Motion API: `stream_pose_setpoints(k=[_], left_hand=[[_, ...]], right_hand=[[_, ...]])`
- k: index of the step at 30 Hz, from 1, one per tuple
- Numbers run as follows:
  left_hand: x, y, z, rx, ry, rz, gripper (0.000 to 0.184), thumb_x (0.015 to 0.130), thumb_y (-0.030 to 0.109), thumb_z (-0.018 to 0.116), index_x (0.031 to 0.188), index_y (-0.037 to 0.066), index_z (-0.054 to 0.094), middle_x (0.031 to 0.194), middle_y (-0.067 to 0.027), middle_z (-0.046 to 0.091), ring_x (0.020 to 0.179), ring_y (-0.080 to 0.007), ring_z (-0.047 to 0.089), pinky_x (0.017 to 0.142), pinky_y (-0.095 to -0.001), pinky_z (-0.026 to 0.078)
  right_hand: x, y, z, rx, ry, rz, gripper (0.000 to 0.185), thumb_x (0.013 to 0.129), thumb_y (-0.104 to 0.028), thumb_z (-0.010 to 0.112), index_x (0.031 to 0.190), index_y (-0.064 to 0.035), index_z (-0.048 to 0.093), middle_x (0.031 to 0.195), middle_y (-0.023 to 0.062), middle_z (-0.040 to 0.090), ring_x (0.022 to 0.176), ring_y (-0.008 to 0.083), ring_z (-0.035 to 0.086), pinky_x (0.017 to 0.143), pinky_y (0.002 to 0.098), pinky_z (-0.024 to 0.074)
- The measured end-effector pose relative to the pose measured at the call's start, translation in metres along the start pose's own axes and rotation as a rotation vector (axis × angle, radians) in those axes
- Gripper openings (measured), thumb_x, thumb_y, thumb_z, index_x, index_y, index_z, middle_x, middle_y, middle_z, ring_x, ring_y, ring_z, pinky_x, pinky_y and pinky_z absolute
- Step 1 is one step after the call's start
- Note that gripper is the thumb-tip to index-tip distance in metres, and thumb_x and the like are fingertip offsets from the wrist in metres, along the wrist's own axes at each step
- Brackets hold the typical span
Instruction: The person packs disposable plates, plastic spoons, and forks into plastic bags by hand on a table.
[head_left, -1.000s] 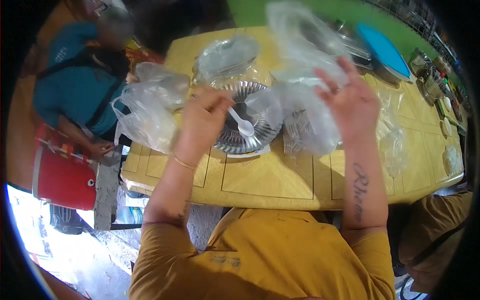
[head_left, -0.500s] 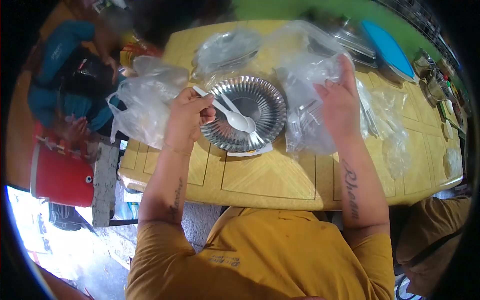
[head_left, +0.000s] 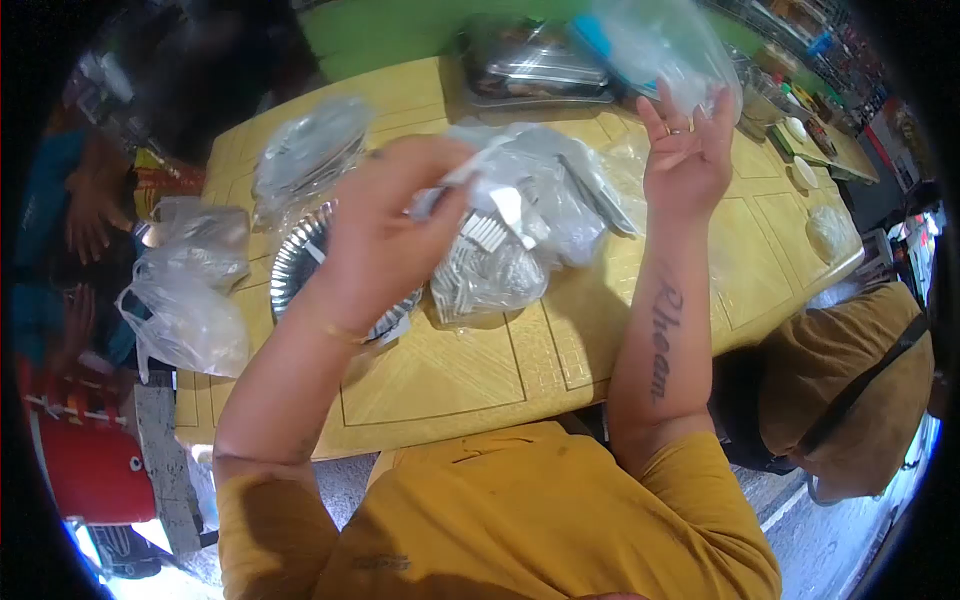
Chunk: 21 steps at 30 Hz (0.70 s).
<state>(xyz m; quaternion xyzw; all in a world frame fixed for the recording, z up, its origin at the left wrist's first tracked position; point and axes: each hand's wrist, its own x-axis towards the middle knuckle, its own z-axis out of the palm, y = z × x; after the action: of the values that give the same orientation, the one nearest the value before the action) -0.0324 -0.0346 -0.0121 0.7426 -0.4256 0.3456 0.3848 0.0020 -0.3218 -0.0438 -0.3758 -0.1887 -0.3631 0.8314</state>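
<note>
My left hand (head_left: 395, 235) bends its fingers at the bagged forks (head_left: 487, 232), twelve o'clock; what, if anything, they grip I cannot tell. My right hand (head_left: 690, 165) splays loose at one o'clock, a clear bag (head_left: 688, 60) at its fingertips. My left has come off the silver plate (head_left: 290, 265), ten o'clock, so work seems shifted to the forks.

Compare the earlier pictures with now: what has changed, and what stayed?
Relative to the table, the left hand has moved right across the silver fluted plate towards the white plastic forks; the white plastic spoon no longer shows in its grip, released or hidden, I cannot tell. The right hand has moved farther right with a clear plastic bag. The plate and red cooler stayed put.
</note>
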Motion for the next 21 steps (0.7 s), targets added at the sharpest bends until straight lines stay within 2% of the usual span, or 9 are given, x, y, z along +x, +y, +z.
stream_pose_setpoints(k=[1, 2, 4, 7, 10, 13, 16, 19, 21], left_hand=[[0.011, 0.004, 0.013, 0.086, -0.106, 0.113, 0.012, 0.08, 0.001, 0.064, 0.089, 0.006, 0.058, 0.083, -0.0085, 0.065, 0.079, -0.0264, 0.067, 0.068, -0.0361, 0.055], [0.023, 0.008, 0.026, 0.174, -0.21, 0.226, 0.014, 0.075, 0.001, 0.064, 0.086, 0.006, 0.058, 0.081, -0.0087, 0.064, 0.078, -0.0285, 0.066, 0.067, -0.0386, 0.054], [0.033, 0.0, 0.068, 0.316, -0.298, 0.378, 0.01, 0.073, 0.008, 0.061, 0.082, 0.008, 0.058, 0.076, -0.0085, 0.063, 0.077, -0.0305, 0.064, 0.067, -0.0414, 0.053], [0.037, -0.007, 0.111, 0.356, -0.515, 0.354, 0.008, 0.079, 0.011, 0.06, 0.086, 0.009, 0.062, 0.079, -0.0113, 0.065, 0.082, -0.0318, 0.065, 0.071, -0.0427, 0.053], [0.036, -0.004, 0.126, 0.338, -0.66, 0.159, 0.013, 0.08, 0.008, 0.06, 0.092, 0.01, 0.065, 0.084, -0.0145, 0.067, 0.086, -0.0351, 0.065, 0.072, -0.0441, 0.053], [0.036, -0.01, 0.108, 0.153, -0.5, 0.016, 0.013, 0.081, 0.009, 0.062, 0.093, 0.008, 0.067, 0.087, -0.0168, 0.067, 0.084, -0.0363, 0.066, 0.072, -0.0456, 0.052], [0.045, -0.013, 0.052, 0.263, -0.491, -0.179, 0.016, 0.079, 0.015, 0.067, 0.091, 0.004, 0.068, 0.088, -0.0192, 0.067, 0.083, -0.0372, 0.065, 0.075, -0.0463, 0.051], [0.052, -0.013, 0.003, 0.361, -0.961, -0.561, 0.025, 0.081, 0.025, 0.068, 0.09, 0.001, 0.069, 0.092, -0.0206, 0.068, 0.087, -0.0374, 0.065, 0.079, -0.0468, 0.05], [0.034, -0.013, 0.003, 0.385, -0.909, -0.638, 0.025, 0.082, 0.025, 0.068, 0.09, 0.002, 0.069, 0.09, -0.0204, 0.068, 0.087, -0.038, 0.064, 0.078, -0.0452, 0.05]], right_hand=[[0.005, 0.002, -0.014, -0.092, 0.1, -0.013, 0.059, 0.094, -0.021, 0.053, 0.147, -0.0126, 0.029, 0.142, 0.0053, 0.042, 0.121, 0.037, 0.053, 0.096, 0.0555, 0.0483], [0.009, 0.011, -0.03, -0.12, 0.152, 0.063, 0.062, 0.093, -0.027, 0.055, 0.148, -0.0143, 0.028, 0.143, 0.005, 0.041, 0.123, 0.0374, 0.051, 0.095, 0.0555, 0.0465], [0.014, 0.03, -0.06, -0.169, 0.251, 0.217, 0.07, 0.092, -0.037, 0.06, 0.151, -0.0177, 0.027, 0.146, 0.0044, 0.039, 0.126, 0.0382, 0.047, 0.095, 0.0555, 0.0431], [-0.005, 0.029, -0.044, -0.557, 0.185, 0.53, 0.09, 0.089, -0.056, 0.058, 0.157, -0.0172, 0.012, 0.157, 0.0143, 0.023, 0.133, 0.0371, 0.04, 0.102, 0.0549, 0.0357], [-0.006, 0.039, -0.033, -0.638, 0.175, 0.781, 0.095, 0.089, -0.057, 0.058, 0.157, -0.0142, 0.008, 0.161, 0.0162, 0.017, 0.139, 0.039, 0.032, 0.106, 0.0573, 0.03], [-0.015, 0.028, -0.026, -0.541, 0.076, 0.807, 0.097, 0.089, -0.055, 0.059, 0.157, -0.0124, 0.006, 0.161, 0.019, 0.015, 0.144, 0.0408, 0.023, 0.109, 0.0604, 0.0247], [-0.007, 0.035, -0.016, -0.735, 0.059, 0.822, 0.096, 0.088, -0.052, 0.062, 0.157, -0.0077, 0.01, 0.158, 0.0228, 0.023, 0.144, 0.0394, 0.025, 0.11, 0.055, 0.0274], [-0.009, 0.047, -0.016, -0.907, -0.052, 0.741, 0.096, 0.089, -0.05, 0.064, 0.155, -0.0022, 0.015, 0.157, 0.0206, 0.027, 0.141, 0.0369, 0.032, 0.11, 0.046, 0.0308], [-0.014, 0.049, -0.013, -0.941, -0.064, 0.712, 0.092, 0.089, -0.045, 0.065, 0.154, 0.0012, 0.018, 0.154, 0.0231, 0.032, 0.14, 0.0332, 0.036, 0.11, 0.0392, 0.0324]])
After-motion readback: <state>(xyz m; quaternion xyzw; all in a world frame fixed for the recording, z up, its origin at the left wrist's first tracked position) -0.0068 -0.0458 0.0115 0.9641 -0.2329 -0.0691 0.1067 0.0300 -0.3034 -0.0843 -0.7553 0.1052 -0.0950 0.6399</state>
